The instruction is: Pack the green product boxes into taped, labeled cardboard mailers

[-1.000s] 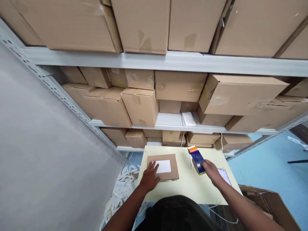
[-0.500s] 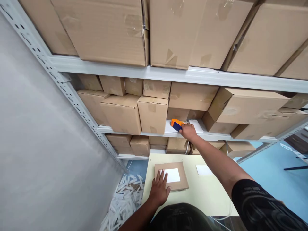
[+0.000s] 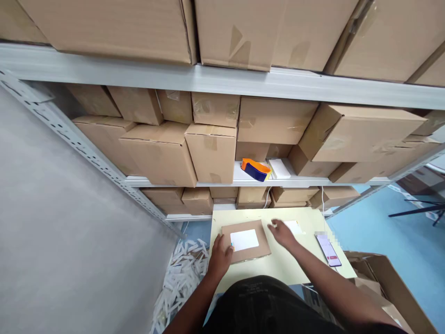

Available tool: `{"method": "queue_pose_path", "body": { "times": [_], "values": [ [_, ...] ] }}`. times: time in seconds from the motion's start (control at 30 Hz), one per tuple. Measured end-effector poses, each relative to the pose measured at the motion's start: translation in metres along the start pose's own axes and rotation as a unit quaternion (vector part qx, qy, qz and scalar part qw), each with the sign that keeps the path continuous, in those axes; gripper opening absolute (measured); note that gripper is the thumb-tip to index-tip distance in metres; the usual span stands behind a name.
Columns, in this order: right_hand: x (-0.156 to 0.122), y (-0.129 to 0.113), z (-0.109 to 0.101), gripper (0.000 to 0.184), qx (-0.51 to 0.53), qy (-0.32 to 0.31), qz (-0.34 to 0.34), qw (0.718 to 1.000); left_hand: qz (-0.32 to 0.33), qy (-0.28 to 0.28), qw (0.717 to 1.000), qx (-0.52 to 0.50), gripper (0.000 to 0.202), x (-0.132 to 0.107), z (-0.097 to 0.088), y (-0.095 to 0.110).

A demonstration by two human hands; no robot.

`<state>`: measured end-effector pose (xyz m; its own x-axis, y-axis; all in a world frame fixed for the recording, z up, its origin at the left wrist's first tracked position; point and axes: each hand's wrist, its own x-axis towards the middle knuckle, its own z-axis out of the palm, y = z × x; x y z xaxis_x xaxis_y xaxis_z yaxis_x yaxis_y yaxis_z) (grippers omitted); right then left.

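Paper between carton and phone

We can't read any words or numbers here. On the flat brown box we see a white label with a tiny bit of colour at its left edge, and we can make out no letters on it. The phone has a lit screen with a reddish bar low down, too small for us to read. The pale print on the black top is too blurry for us.
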<state>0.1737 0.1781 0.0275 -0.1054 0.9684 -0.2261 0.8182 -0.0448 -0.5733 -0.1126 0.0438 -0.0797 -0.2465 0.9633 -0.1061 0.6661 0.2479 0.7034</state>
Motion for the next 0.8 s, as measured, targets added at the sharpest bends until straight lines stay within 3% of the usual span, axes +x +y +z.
{"method": "queue_pose_path", "body": {
  "times": [0.07, 0.13, 0.27, 0.4, 0.57, 0.67, 0.8],
  "values": [
    [-0.026, 0.043, 0.042, 0.051, 0.075, -0.097, 0.072, 0.990, -0.074, -0.044, 0.994, -0.073, 0.068, 0.002, 0.000, -0.007],
    [-0.045, 0.068, 0.074, 0.052, 0.145, -0.146, 0.083, 0.975, -0.100, -0.093, 0.980, -0.147, 0.068, -0.002, 0.002, -0.011],
    [-0.059, 0.082, 0.105, 0.053, 0.221, -0.140, 0.119, 0.958, -0.078, -0.117, 0.963, -0.231, 0.062, -0.017, 0.005, -0.013],
    [-0.065, 0.093, 0.104, 0.056, 0.239, -0.108, 0.152, 0.953, -0.070, -0.145, 0.954, -0.253, 0.065, -0.023, 0.015, -0.009],
    [-0.078, 0.116, 0.088, 0.075, 0.317, -0.061, 0.209, 0.923, -0.066, -0.182, 0.937, -0.291, 0.065, -0.023, 0.036, -0.002],
    [-0.082, 0.125, 0.088, 0.082, 0.349, -0.057, 0.224, 0.908, -0.111, -0.167, 0.940, -0.275, 0.055, -0.032, 0.044, -0.002],
    [-0.087, 0.135, 0.092, 0.082, 0.360, -0.044, 0.213, 0.907, -0.164, -0.154, 0.948, -0.224, 0.067, -0.051, 0.046, -0.001]
  ]
}}
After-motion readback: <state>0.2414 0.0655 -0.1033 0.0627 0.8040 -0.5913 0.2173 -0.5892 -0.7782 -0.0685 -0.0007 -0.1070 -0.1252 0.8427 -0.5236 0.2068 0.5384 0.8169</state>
